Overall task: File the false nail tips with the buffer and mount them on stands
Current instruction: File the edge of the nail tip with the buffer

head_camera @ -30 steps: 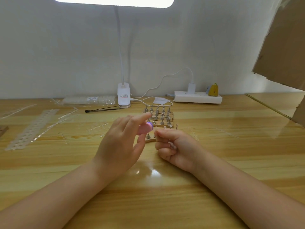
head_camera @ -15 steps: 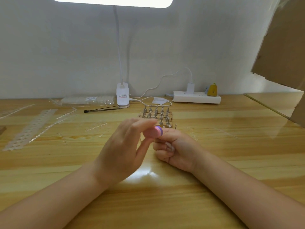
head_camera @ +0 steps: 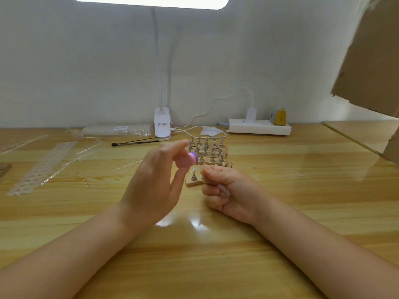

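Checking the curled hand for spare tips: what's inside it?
Inside the right hand, a pale clear piece shows between the curled fingers, likely nail tips. How many there are stays hidden by the fingers.

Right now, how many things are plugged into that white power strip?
2: a white charger near its middle, a yellow plug toward its right end. A bluish thing behind the yellow plug is partly hidden.

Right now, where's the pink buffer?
In the head view the pink buffer is near the middle, pinched between the left hand's thumb and fingers above the table, just left of the right hand and in front of the stand rack.
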Action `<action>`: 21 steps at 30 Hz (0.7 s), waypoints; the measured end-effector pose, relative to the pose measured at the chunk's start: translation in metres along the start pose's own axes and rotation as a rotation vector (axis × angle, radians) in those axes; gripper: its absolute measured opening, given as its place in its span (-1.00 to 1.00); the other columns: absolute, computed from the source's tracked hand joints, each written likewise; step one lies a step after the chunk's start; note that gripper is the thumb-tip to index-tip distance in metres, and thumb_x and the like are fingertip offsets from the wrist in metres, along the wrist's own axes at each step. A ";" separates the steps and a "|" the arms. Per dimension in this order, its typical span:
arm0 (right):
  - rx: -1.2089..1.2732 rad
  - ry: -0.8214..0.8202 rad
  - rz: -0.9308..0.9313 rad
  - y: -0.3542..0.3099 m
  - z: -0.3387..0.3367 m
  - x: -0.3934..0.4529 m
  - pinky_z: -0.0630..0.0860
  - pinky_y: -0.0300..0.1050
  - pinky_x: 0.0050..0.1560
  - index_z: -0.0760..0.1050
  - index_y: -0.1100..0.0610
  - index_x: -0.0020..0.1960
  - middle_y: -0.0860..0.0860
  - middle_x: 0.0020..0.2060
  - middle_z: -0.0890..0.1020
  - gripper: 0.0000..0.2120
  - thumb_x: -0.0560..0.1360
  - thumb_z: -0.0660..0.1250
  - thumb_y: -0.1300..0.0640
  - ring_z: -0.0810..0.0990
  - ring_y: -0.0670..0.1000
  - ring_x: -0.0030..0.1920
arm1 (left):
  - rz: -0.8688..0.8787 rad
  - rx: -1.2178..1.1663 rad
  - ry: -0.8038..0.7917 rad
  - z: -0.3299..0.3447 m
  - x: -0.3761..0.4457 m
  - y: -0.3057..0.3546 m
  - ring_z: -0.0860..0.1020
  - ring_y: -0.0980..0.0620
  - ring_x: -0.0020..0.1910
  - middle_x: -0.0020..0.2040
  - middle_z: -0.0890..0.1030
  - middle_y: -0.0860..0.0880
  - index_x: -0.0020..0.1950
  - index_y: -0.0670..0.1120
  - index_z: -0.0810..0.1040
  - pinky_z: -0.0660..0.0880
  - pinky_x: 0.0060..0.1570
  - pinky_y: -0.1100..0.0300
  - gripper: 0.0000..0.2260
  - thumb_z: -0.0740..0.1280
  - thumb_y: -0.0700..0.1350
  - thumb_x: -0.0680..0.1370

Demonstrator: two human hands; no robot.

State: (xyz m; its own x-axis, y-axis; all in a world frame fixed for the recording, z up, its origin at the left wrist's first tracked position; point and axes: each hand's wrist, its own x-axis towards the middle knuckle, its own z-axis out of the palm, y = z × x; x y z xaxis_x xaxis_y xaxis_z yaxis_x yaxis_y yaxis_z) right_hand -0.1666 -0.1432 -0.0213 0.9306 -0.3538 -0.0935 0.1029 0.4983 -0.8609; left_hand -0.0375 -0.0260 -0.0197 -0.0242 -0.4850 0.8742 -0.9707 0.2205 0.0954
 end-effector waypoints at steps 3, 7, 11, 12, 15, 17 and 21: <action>-0.032 -0.028 -0.001 0.001 -0.001 -0.001 0.14 -0.37 -0.57 0.60 0.06 -0.36 -0.07 -0.47 0.33 -0.72 0.45 0.23 0.23 0.27 -0.15 -0.48 | 0.138 -0.003 -0.051 0.003 0.000 0.005 0.58 -0.06 -0.07 -0.03 0.60 -0.10 0.28 -0.14 0.33 0.46 0.10 0.14 -0.62 0.35 -0.32 0.51; 0.024 -0.015 0.022 -0.002 0.001 -0.002 0.17 -0.37 -0.61 0.51 0.15 -0.23 -0.07 -0.47 0.35 -0.90 0.44 0.26 0.22 0.28 -0.14 -0.48 | 0.014 0.044 -0.032 0.001 -0.001 -0.001 0.58 -0.04 -0.08 -0.04 0.62 -0.05 0.28 -0.14 0.32 0.45 0.09 0.14 -0.66 0.29 -0.24 0.53; 0.010 -0.008 0.015 0.000 0.001 -0.002 0.15 -0.37 -0.59 0.58 0.12 -0.29 -0.07 -0.47 0.35 -0.66 0.56 0.15 0.28 0.28 -0.15 -0.49 | 0.101 -0.049 -0.032 0.005 -0.002 0.005 0.57 -0.01 -0.06 -0.02 0.57 -0.02 0.29 -0.14 0.34 0.47 0.10 0.13 -0.62 0.34 -0.30 0.52; 0.006 -0.006 0.010 0.000 0.002 -0.002 0.15 -0.37 -0.59 0.57 0.12 -0.27 -0.07 -0.48 0.35 -0.66 0.58 0.13 0.29 0.28 -0.15 -0.49 | 0.104 -0.041 -0.056 0.007 -0.004 0.005 0.57 -0.01 -0.06 -0.02 0.59 -0.04 0.29 -0.14 0.34 0.47 0.09 0.14 -0.61 0.36 -0.31 0.51; 0.052 0.031 0.016 -0.001 0.002 -0.003 0.14 -0.38 -0.61 0.54 0.14 -0.29 -0.06 -0.48 0.38 -0.69 0.58 0.16 0.28 0.27 -0.15 -0.49 | -0.050 0.005 -0.039 0.006 -0.005 -0.002 0.58 0.01 -0.08 -0.04 0.61 -0.04 0.29 -0.16 0.35 0.50 0.04 0.07 -0.60 0.39 -0.30 0.51; 0.046 0.027 0.012 -0.001 0.003 -0.003 0.14 -0.37 -0.60 0.53 0.14 -0.28 -0.06 -0.48 0.39 -0.73 0.55 0.19 0.27 0.27 -0.14 -0.49 | -0.055 -0.020 0.014 0.003 -0.004 -0.002 0.57 0.06 -0.05 -0.01 0.58 0.01 0.29 -0.20 0.36 0.51 0.05 0.09 -0.64 0.36 -0.25 0.54; -0.010 0.002 0.001 0.000 0.004 -0.004 0.13 -0.37 -0.57 0.61 0.09 -0.33 -0.08 -0.48 0.41 -0.63 0.55 0.17 0.28 0.29 -0.15 -0.48 | 0.073 -0.048 -0.042 0.006 -0.002 0.009 0.56 0.02 -0.02 0.01 0.57 -0.02 0.29 -0.12 0.34 0.41 0.14 0.23 -0.65 0.32 -0.27 0.53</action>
State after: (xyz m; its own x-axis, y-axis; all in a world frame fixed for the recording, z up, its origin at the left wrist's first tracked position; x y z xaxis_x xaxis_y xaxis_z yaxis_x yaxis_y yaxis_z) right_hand -0.1688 -0.1388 -0.0192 0.9301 -0.3546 -0.0956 0.0980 0.4905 -0.8659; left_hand -0.0478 -0.0282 -0.0231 -0.1053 -0.5010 0.8590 -0.9533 0.2967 0.0562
